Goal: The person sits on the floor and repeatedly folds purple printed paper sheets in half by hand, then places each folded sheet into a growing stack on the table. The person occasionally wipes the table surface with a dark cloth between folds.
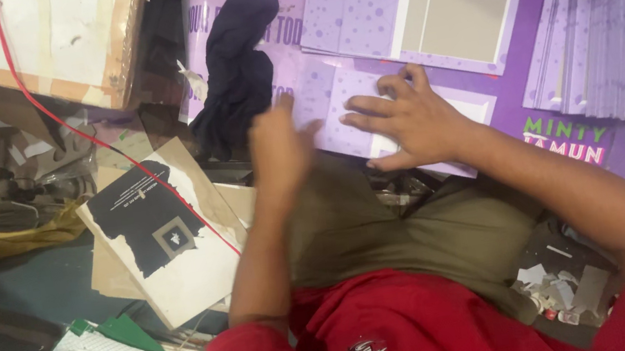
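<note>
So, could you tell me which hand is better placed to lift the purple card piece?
Probably the right hand: it lies flat, fingers spread, on the purple card piece, while the left hand stands edge-on at its left border.

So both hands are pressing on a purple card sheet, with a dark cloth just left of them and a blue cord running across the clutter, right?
Not quite: the cord is red, not blue. The head view shows the left hand and right hand on the purple card sheet, with the dark cloth just to their left.

cloth (pixel 237 71) left of card stack (pixel 602 16)
</note>
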